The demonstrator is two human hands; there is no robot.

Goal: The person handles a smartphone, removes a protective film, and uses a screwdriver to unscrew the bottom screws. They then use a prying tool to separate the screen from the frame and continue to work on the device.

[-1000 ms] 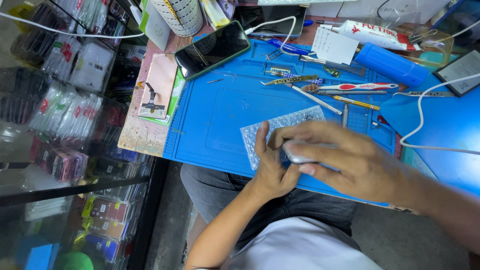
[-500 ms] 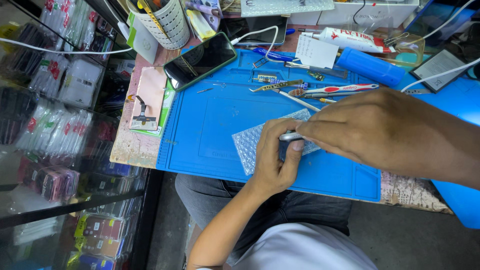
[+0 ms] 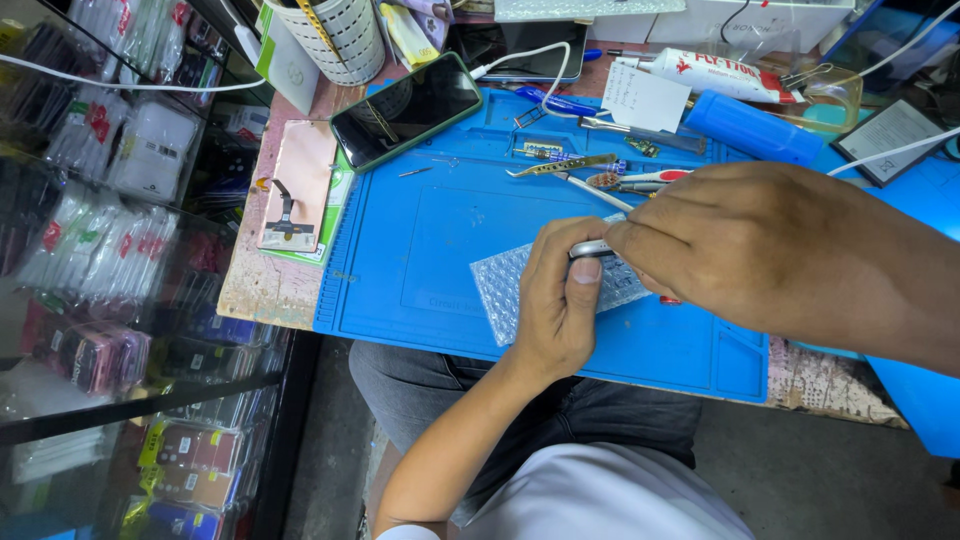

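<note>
Left hand (image 3: 560,300): fingers curled around a small silvery object (image 3: 590,249), thumb pressed on its near side.
Right hand (image 3: 760,255): fingers pinching the same object from the far side; probably a small metal part, mostly hidden.
Object's place: held between both hands, just above the bubble wrap sheet (image 3: 510,290).
Mat: blue work mat (image 3: 420,250) on the worktop, wrap lying on it.
Nearby: dark phone (image 3: 405,108) at the mat's far corner; tweezers (image 3: 560,167) beyond the hands.

hands 2: left (image 3: 560,310), right (image 3: 740,250) | phone (image 3: 407,110) 1 | blue mat (image 3: 420,250) 1 | bubble wrap (image 3: 510,290) 1 | blue roll (image 3: 752,128) 1 | mesh cup (image 3: 335,35) 1 | tweezers (image 3: 560,167) 1 | paper note (image 3: 645,98) 1 | white tube (image 3: 725,75) 1
</note>
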